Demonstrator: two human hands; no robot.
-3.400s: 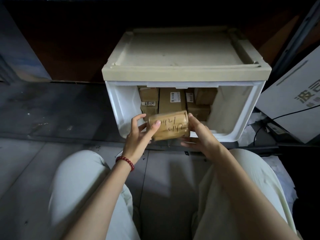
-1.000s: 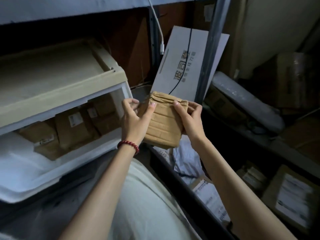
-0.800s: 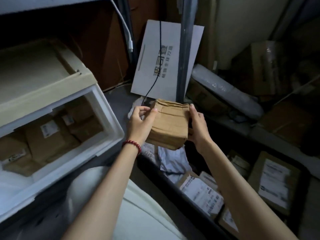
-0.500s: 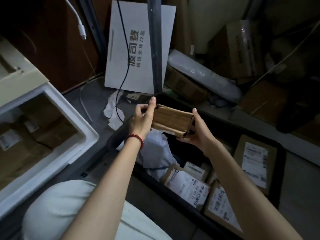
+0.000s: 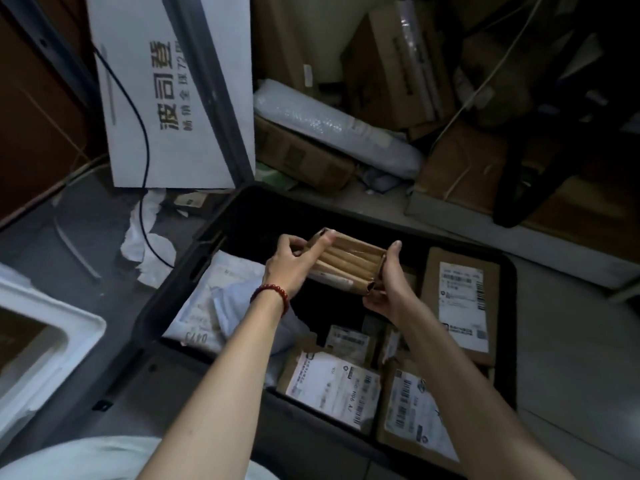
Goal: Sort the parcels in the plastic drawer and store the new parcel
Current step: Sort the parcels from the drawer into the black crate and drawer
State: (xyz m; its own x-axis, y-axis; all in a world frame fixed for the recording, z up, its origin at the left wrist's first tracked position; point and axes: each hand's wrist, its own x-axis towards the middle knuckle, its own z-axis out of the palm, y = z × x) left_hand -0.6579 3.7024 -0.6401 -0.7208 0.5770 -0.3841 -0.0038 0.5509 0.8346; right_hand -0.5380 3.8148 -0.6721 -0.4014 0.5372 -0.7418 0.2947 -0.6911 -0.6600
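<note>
I hold a small brown taped cardboard parcel (image 5: 348, 263) between both hands, above a black crate (image 5: 180, 289). My left hand (image 5: 294, 265), with a red bead bracelet at the wrist, grips its left end. My right hand (image 5: 388, 289) grips its right end from below. The parcel lies nearly flat, its long edge facing me. The white plastic drawer (image 5: 41, 344) shows only its front corner at the lower left; its contents are hidden.
The black crate holds several labelled cardboard parcels (image 5: 460, 299) and a white poly bag (image 5: 221, 299). A white printed board (image 5: 166, 91) leans behind a metal post (image 5: 211, 84). Boxes and a bubble-wrapped roll (image 5: 332, 133) pile at the back. A black cable (image 5: 143, 161) hangs down.
I have carried the brown parcel from the front of the white drawer to the right, and it now hangs over the black crate. The drawer has slid to the left edge of view.
</note>
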